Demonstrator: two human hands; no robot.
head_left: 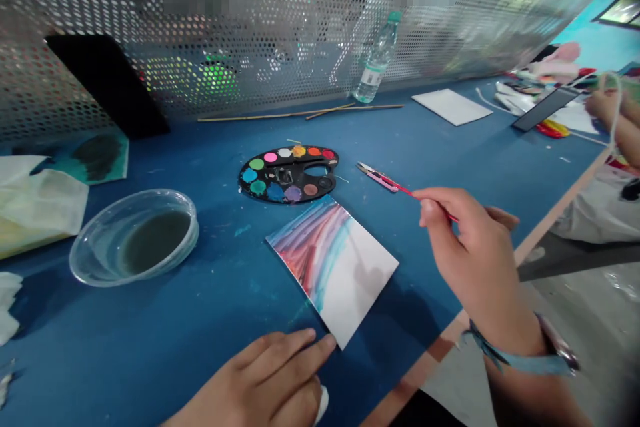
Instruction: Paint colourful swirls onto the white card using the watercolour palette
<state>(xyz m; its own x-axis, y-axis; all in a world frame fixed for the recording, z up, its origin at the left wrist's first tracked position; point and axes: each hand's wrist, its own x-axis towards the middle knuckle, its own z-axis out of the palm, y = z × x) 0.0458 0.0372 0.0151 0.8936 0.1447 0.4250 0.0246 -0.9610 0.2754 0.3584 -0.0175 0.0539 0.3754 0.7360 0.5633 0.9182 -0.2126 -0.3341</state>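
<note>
A small white card lies on the blue table, streaked with red, purple and teal paint on its upper left half. My right hand hovers to the right of the card, gripping a thin red paintbrush whose tip points left toward the palette. My left hand rests flat on the table with fingertips touching the card's near corner; a bit of white tissue shows under it. A black oval palette with several coloured paint wells sits just behind the card.
A clear bowl of murky water stands left. Crumpled tissues lie far left. A water bottle and thin sticks sit by the perforated metal screen. Another person's arm and craft supplies are at far right. The table edge runs diagonally right.
</note>
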